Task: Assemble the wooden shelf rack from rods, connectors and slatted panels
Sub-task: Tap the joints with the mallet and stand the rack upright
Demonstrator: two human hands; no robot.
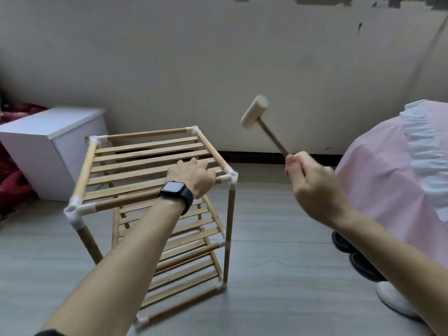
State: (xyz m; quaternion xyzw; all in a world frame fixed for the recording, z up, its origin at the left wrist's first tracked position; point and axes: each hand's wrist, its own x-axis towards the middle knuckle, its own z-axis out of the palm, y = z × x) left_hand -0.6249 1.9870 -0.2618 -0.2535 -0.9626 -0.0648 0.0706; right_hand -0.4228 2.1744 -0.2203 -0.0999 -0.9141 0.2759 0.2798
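Seating joints, prob. last step: left hand (pixel 194 177) grips top front rod (pixel 135 198) of pale slatted three-tier wooden rack (pixel 150 161) on grey floor (pixel 278 238), right hand (pixel 308 180) clenches small light-wood mallet (pixel 254 111) raised near white plastic corner connector (pixel 231 177); next needs square tap w/ rack steadied.

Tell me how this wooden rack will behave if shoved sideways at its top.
Probably light: the rack is thin rods and open slats. It may sway, since only white connectors join the rods. Tall for its footprint, it could tip; the left hand holds its top.
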